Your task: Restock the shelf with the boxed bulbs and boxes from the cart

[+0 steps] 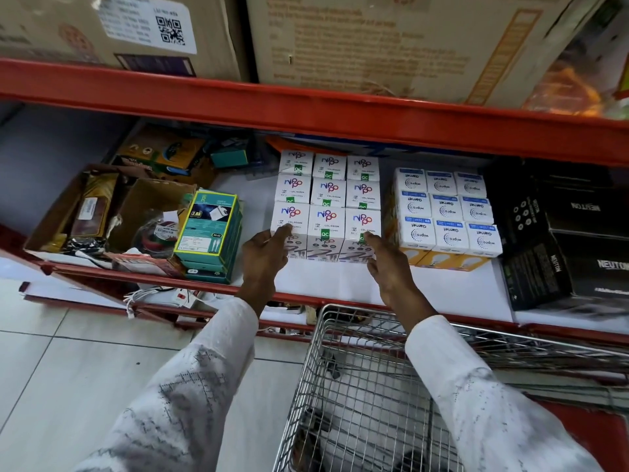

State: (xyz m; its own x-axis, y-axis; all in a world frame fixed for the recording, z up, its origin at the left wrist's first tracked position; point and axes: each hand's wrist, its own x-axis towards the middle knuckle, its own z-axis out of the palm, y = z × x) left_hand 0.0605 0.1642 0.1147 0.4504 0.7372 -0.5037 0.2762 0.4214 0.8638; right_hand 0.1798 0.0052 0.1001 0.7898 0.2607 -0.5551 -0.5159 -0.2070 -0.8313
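Hands (263,248) (383,258) apparently against front row of Nippo bulb boxes (326,229).

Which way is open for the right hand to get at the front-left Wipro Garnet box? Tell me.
Probably yes, from the front. The right hand rests at the front-right Nippo box, right beside the front-left Wipro Garnet box. The white shelf in front of that box is bare, so nothing visible blocks a short move rightward.

On the red metal shelf (306,294), nine white Nippo bulb boxes (327,202) stand in a square block. The left hand (263,255) and right hand (386,264), fingers loosely spread, touch its front corners. Beside it sit white-and-blue Wipro bulb boxes (446,212); a wire cart (357,386) stands below.
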